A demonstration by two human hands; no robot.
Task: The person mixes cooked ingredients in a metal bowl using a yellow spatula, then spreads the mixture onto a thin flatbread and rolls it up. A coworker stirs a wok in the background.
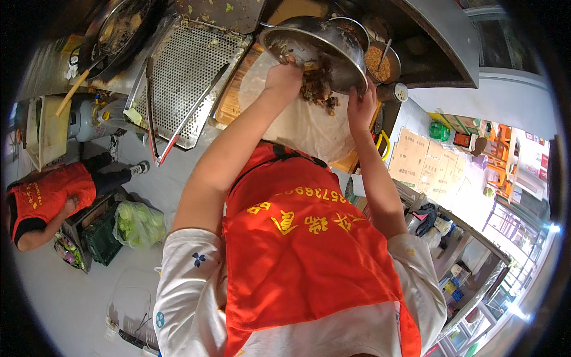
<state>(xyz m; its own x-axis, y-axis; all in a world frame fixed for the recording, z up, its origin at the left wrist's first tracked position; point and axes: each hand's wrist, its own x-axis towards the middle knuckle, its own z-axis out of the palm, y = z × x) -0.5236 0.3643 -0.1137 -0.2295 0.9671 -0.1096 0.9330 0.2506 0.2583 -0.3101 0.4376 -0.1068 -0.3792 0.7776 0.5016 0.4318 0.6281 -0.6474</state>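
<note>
A large stainless steel bowl (343,76) is tipped on its side with its mouth towards me. My right hand (362,107) grips its lower right rim. At the mouth of the bowl is my left hand (284,81), its fingers curled beside dark cooked food; whether it holds anything is hidden. Some dark brown chopped food (319,91) spills from the bowl onto a pale, thin round sheet (308,134), perhaps dough or cloth. Under this sheet lies a wooden board (234,96).
Left of the board, long tongs (154,116) lie on a perforated metal tray (192,58). Beyond sits a wok (120,35) with a wooden-handled tool (73,93). A bowl of orange-brown crumbs (379,62) and a can (400,93) stand at right. Another person (58,187) in a red apron is at left.
</note>
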